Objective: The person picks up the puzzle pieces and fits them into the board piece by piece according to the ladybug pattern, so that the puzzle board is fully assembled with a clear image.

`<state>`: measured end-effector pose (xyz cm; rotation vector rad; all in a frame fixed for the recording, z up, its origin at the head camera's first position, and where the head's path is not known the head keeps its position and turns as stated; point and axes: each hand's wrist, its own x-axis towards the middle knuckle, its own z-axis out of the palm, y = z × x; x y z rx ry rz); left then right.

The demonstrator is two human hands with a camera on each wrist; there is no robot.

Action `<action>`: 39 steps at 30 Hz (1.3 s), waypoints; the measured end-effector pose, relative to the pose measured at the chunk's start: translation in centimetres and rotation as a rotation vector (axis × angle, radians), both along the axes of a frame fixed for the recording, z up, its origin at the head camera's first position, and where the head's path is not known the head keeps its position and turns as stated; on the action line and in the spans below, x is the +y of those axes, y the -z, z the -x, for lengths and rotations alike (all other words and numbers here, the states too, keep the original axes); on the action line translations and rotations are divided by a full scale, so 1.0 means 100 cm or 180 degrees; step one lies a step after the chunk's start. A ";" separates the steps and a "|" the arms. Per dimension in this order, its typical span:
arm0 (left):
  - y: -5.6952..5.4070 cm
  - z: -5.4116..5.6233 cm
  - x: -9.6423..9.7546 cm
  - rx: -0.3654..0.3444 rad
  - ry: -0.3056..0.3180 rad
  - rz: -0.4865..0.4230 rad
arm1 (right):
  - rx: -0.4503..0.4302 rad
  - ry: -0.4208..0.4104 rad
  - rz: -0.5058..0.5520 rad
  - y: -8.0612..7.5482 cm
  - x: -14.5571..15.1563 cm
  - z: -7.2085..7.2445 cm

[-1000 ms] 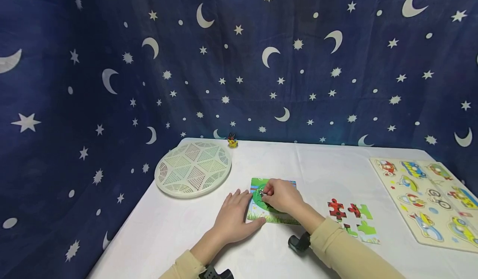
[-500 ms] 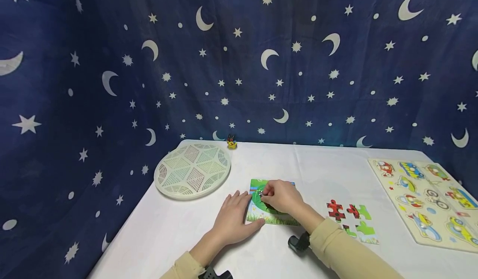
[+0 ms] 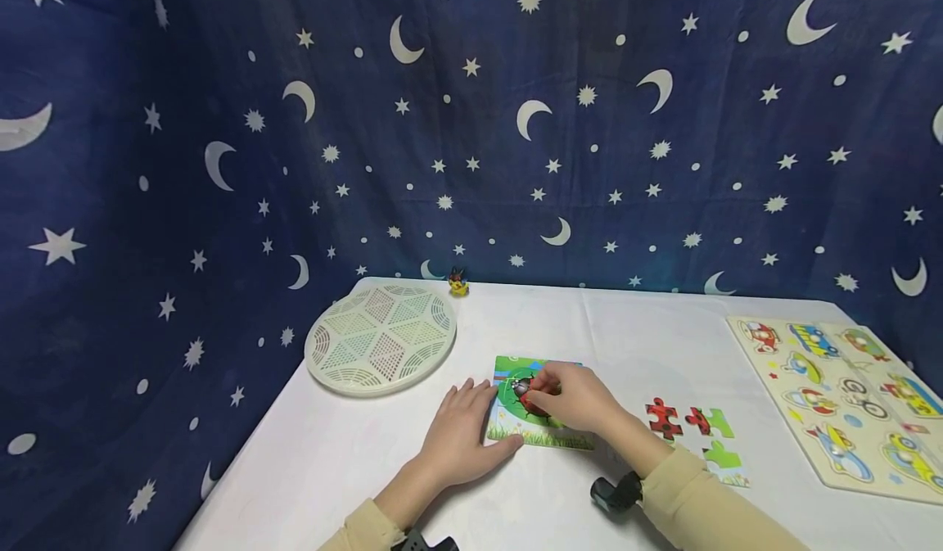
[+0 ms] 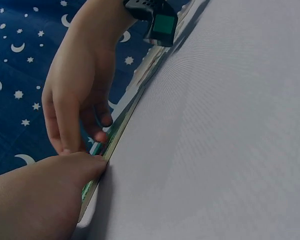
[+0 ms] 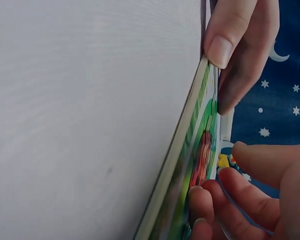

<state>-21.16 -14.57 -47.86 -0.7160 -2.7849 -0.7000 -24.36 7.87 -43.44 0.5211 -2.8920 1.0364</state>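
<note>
A ladybug puzzle (image 3: 541, 440) lies on the white table, its square picture showing a red ladybug (image 3: 521, 388) on a green leaf. My left hand (image 3: 460, 440) spreads flat beside the puzzle's left edge, the thumb at the lower corner; the left wrist view has that thumb (image 4: 85, 167) against the rim. With bent fingers, my right hand (image 3: 575, 395) touches the ladybug and covers its right part. Seen from the right wrist, the fingertips (image 5: 196, 194) meet the picture surface, and no loose piece shows between them.
Several loose jigsaw pieces, among them a red one (image 3: 665, 418) and a green one (image 3: 722, 453), lie right of the puzzle; my right sleeve (image 3: 707, 494) crosses close to them. A round patterned board (image 3: 383, 342) and a small yellow figurine (image 3: 458, 283) sit behind left. A vehicle-picture board (image 3: 832, 420) is far right.
My right hand has drawn back slightly right and downward, so the ladybug's head and red body now show where the fingers covered them. The left hand keeps its place.
</note>
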 end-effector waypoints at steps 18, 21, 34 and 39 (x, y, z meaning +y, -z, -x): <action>0.002 0.000 0.001 0.0079 -0.0047 0.0043 | -0.0020 0.0133 -0.0027 -0.001 0.039 -0.007; 0.001 -0.001 0.001 0.0068 -0.0054 0.0034 | -0.0052 0.0164 -0.0023 -0.001 0.046 -0.008; 0.001 -0.002 -0.001 0.0093 -0.0055 -0.0014 | -0.0142 0.0204 -0.0033 -0.002 0.074 -0.013; 0.000 -0.002 0.000 0.0098 -0.0039 -0.0017 | -0.0126 0.0221 -0.0108 -0.003 0.085 -0.013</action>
